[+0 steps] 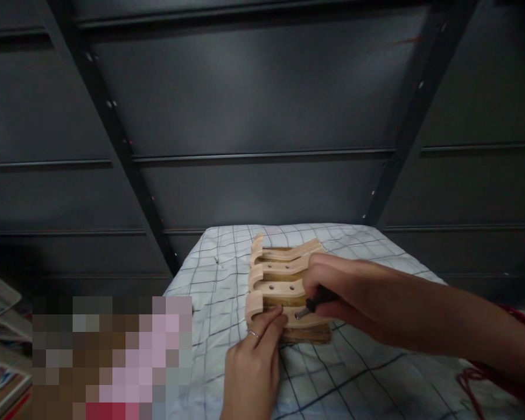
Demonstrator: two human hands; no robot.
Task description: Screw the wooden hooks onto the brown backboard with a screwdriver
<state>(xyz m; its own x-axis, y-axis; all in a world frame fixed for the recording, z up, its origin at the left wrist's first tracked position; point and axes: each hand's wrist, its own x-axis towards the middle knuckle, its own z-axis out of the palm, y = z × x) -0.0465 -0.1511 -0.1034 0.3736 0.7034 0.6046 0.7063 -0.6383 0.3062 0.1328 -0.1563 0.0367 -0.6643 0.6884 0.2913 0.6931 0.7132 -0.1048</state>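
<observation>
A wooden hook rack (284, 287) lies on the cloth, with several pale curved hook strips across a darker wooden backboard (308, 335). Dark round holes show in the middle strips. My left hand (256, 353), a ring on one finger, is closed on the nearest strip by its curled end, fingers pressed to the wood. Above the same strip, my right hand (339, 291) grips a screwdriver (308, 309) by its dark handle. Its short metal shaft slants down-left, the tip at the strip; whether it touches a screw I cannot tell.
A white checked cloth (219, 291) covers the surface beneath the rack. Behind it rises a dark panelled wall (262, 192) with metal ribs. Shelves with papers (2, 373) stand at lower left, next to a blurred-out patch. A red cord (470, 379) hangs near my right sleeve.
</observation>
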